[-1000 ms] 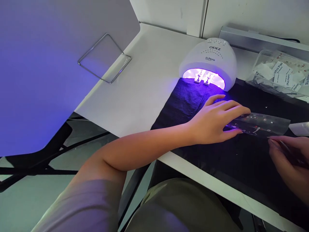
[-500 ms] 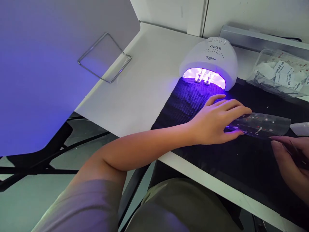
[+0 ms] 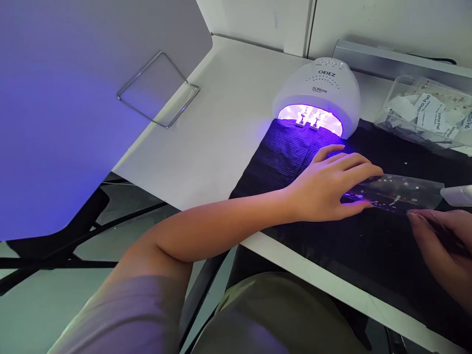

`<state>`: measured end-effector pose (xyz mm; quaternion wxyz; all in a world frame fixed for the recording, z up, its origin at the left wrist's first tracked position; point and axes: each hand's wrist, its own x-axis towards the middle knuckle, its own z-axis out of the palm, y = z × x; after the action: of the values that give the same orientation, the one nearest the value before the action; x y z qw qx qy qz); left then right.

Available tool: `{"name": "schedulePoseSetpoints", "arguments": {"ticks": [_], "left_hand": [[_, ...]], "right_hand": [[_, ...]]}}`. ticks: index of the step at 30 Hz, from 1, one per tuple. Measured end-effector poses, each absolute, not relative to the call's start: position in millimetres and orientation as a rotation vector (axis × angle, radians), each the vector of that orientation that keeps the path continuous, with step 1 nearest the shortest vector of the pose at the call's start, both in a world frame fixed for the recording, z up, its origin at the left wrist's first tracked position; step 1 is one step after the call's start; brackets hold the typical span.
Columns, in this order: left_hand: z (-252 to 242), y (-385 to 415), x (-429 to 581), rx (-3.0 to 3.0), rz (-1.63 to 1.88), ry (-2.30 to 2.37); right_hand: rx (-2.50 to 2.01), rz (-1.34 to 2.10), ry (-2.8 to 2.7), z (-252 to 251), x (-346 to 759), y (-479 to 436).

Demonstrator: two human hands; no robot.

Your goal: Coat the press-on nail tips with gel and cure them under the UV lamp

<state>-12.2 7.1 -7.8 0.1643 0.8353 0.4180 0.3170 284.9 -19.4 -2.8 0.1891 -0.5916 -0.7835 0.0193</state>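
Note:
My left hand (image 3: 332,184) is curled over a clear plastic sheet (image 3: 401,189) dotted with small red and white pieces, its thumb on the near edge and its fingers on the far edge. The sheet bows slightly above a black mat (image 3: 354,260). Close to the sheet's near right corner, my right hand (image 3: 438,241) has thumb and forefinger pinched together; what lies between them is hidden. Beyond the left hand stands a white nail lamp (image 3: 320,88), glowing violet. Two small stands (image 3: 309,120) sit at its opening.
A clear box (image 3: 427,113) of alcohol pad packets and small beads is at the back right. The end of a white tube-like object (image 3: 457,195) shows at the right edge. A bent wire frame (image 3: 160,88) stands against a large panel (image 3: 84,98) on the left.
My right hand has moved slightly left, towards the sheet's corner. The left hand keeps its hold on the sheet. The view has shifted a little.

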Motion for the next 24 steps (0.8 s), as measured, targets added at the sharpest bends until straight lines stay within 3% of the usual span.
{"name": "schedulePoseSetpoints", "arguments": {"ticks": [24], "left_hand": [[-12.0,6.1,-11.0,2.413,0.902,1.237]], "right_hand": [[-1.675,0.069,-2.199,-2.4,287.0,-20.9]]}}
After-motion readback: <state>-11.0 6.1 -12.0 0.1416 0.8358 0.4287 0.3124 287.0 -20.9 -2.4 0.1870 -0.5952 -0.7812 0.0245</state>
